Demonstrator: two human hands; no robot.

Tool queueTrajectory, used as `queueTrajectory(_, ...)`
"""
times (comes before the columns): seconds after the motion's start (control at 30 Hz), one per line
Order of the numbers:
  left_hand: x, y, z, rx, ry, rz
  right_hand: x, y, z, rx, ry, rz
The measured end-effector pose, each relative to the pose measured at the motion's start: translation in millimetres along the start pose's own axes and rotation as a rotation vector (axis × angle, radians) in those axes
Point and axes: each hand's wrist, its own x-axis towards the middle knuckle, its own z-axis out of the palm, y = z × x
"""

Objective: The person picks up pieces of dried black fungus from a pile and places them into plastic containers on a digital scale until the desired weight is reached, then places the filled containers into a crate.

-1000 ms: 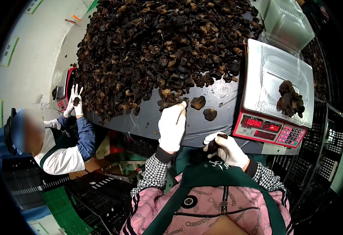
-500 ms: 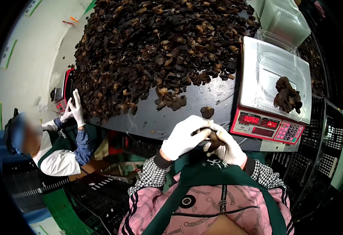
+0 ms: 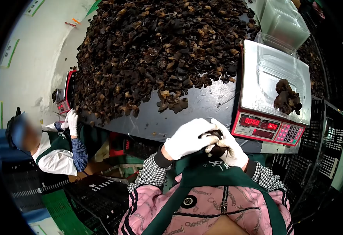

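My left hand [image 3: 190, 138], in a white glove, meets my right hand [image 3: 231, 148] just off the table's front edge. Dark brown mushroom pieces [image 3: 218, 150] are held between them; the right fingers wrap round these, and the left fingertips pinch at their top. Beyond my hands spreads a large heap of dark mushrooms [image 3: 152, 51] on the grey table [image 3: 187, 123]. To the right, a clump of mushrooms [image 3: 287, 98] lies in a clear tray on the red scale [image 3: 253, 131], whose display is lit.
Stacked clear plastic trays [image 3: 287, 27] stand behind the scale. At the left a co-worker [image 3: 60, 154] in white gloves holds both hands together near another red scale [image 3: 64, 105]. Black crates [image 3: 330, 141] stand at the right.
My left hand has come back from the heap's edge to my right hand. Two loose mushroom pieces have gone from the table in front of me. The co-worker's hands have moved lower and closed together.
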Motion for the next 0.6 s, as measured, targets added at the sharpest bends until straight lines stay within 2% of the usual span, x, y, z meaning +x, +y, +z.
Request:
queueTrajectory(0.07, 14, -31, -6, 0.314, 0.319, 0.468, 1, 0, -3, 0.028, -0.054, 0.032)
queueTrajectory(0.1, 26, -42, -13, 0.467, 0.461, 0.482, 3, 4, -9, 0.024, -0.071, 0.045)
queueTrajectory(0.13, 39, -56, -13, 0.316, 0.597, 0.229, 3, 5, -12, 0.018, -0.088, 0.055)
queueTrajectory(0.17, 55, -58, -22, 0.55, 0.698, 0.147, 0, 0, -2, 0.009, -0.048, 0.092)
queueTrajectory(0.27, 85, -96, -20, 0.876, 0.713, -0.007, -2, 1, -4, 0.012, -0.074, 0.089)
queueTrajectory(0.3, 87, -98, -15, 0.856, 0.573, -0.071, -2, -1, -3, 0.024, -0.063, 0.097)
queueTrajectory(0.4, 74, -82, 13, 0.839, 0.515, 0.048, 3, 4, -18, 0.022, -0.152, 0.019)
queueTrajectory(0.47, 56, -62, 24, 0.781, 0.431, 0.084, 4, 4, -23, -0.001, -0.122, 0.045)
queueTrajectory(0.53, 39, -61, 35, 0.519, 0.275, 0.101, 4, 3, -18, -0.037, -0.066, 0.088)
queueTrajectory(0.6, 19, -48, 46, 0.595, 0.227, 0.143, 2, -5, -1, -0.094, 0.016, 0.132)
